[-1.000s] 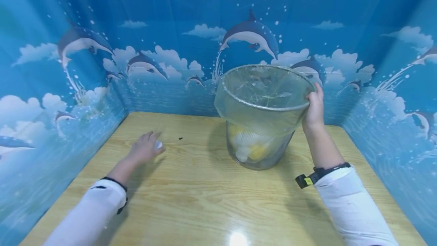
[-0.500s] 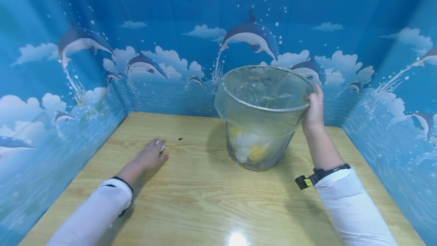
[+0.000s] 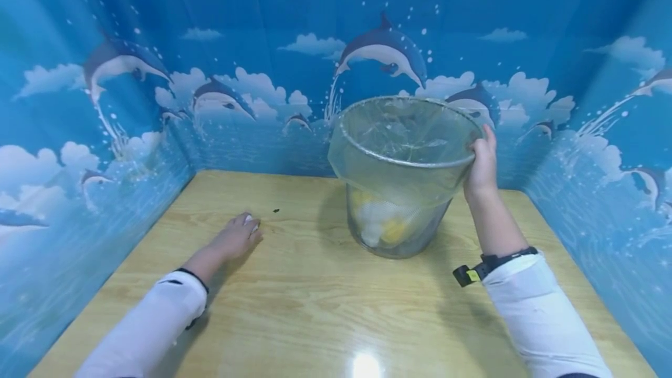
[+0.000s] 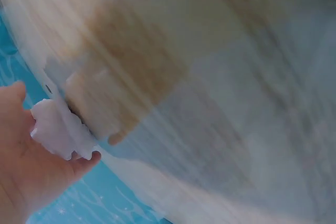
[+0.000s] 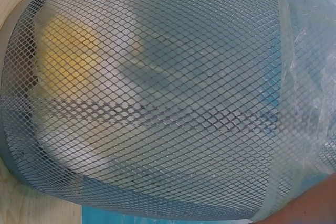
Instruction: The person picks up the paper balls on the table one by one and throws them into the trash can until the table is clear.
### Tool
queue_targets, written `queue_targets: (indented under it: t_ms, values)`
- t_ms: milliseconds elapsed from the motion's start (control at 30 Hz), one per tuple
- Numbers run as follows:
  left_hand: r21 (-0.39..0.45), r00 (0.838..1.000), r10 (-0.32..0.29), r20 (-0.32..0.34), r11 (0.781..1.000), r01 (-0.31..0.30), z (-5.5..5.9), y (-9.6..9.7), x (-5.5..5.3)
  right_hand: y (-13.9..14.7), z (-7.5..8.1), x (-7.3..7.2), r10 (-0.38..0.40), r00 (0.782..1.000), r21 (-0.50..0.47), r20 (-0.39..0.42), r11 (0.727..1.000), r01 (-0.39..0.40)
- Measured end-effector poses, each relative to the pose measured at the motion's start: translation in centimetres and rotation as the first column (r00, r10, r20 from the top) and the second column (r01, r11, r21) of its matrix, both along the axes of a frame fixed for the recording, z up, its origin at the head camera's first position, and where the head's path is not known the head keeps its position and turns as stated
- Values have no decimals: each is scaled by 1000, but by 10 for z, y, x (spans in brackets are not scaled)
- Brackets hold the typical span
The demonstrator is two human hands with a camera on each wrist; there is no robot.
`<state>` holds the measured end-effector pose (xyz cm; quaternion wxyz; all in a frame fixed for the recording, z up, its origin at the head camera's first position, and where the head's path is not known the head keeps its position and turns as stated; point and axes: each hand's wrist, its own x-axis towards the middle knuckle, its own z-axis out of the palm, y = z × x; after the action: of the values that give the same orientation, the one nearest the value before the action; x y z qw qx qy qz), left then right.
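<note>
My left hand holds a crumpled white tissue low at the table's left side; in the left wrist view the tissue sticks out between thumb and fingers. On the right, my right hand grips the rim of a wire-mesh wastebasket, fingers outside and thumb at the edge. A thin translucent bag lines the basket and folds down over its rim. Through the mesh show yellow and white crumpled things at the bottom.
The wood-grain table has a small dark scrap just beyond my left hand. Blue curtains printed with dolphins enclose the back and both sides. A dark strap with a small device circles the right wrist.
My left hand has shifted right along the table with the tissue, drawing nearer the dark scrap. The right hand and wastebasket have stayed in place.
</note>
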<state>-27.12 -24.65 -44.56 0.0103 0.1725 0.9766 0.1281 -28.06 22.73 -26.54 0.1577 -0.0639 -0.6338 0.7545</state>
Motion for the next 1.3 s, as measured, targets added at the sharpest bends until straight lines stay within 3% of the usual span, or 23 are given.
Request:
queue_targets:
  t_ms: [333, 633, 833, 1033, 1100, 1167, 1300]
  values:
    - [-66, 998, 6, -65, 998, -10, 0, 1, 8, -2, -4, -2, 0, 1000, 10, 18, 1000, 0]
    - [-34, 999, 13, -39, 999, -15, 2, 1, 8, -2, -5, -3, 1, 1000, 10, 21, 1000, -2]
    - [16, 1000, 5, -16, 1000, -5, 5, 2, 2, -2, 0, -4, 16, 1000, 17, 20, 1000, -16]
    - [-24, 992, -97, -81, 995, 96, 12, 7, -8, 1, 3, -1, 1, 1000, 15, 9, 1000, -1]
    - [-33, 991, -116, -71, 993, 114, 16, 8, -11, 1, 3, -1, 1, 1000, 17, 16, 1000, -1]
    - [-17, 992, -117, -46, 993, 116, 21, 9, -13, 1, 3, -1, 7, 1000, 15, 18, 1000, -7]
    - [22, 998, -57, -28, 998, 57, 33, 14, -22, 1, 2, -1, 7, 1000, 8, 27, 1000, -8]
